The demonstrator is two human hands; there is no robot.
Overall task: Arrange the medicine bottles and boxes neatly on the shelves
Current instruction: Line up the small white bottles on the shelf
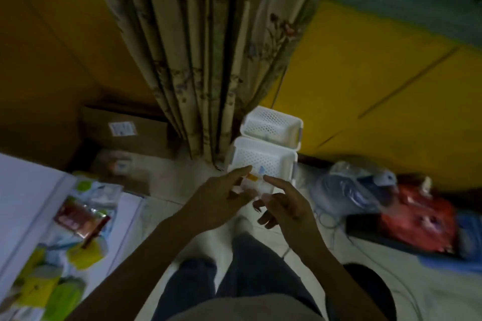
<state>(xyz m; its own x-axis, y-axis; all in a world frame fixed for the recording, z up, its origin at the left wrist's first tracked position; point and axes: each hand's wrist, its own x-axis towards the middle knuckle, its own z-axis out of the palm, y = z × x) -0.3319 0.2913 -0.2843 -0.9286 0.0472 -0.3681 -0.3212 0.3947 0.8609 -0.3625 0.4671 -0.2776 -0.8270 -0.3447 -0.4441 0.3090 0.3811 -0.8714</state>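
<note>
A small white medicine box [257, 184] with an orange patch is held between both hands in the middle of the view, above the floor. My left hand [221, 198] grips its left side. My right hand [284, 203] holds its right side with the forefinger stretched out. Just beyond the box stand two white perforated baskets, the nearer basket [263, 154] and the farther basket [273, 122]. Several medicine packets [78, 219] in green, yellow and brown lie on a white surface [23, 190] at the left.
A flowered curtain [208, 47] hangs behind the baskets between yellow walls. A cardboard carton [125, 130] sits at the left of the curtain. Plastic bags [349, 187] and a red bag [422, 219] lie on the floor at the right. My legs [234, 268] are below.
</note>
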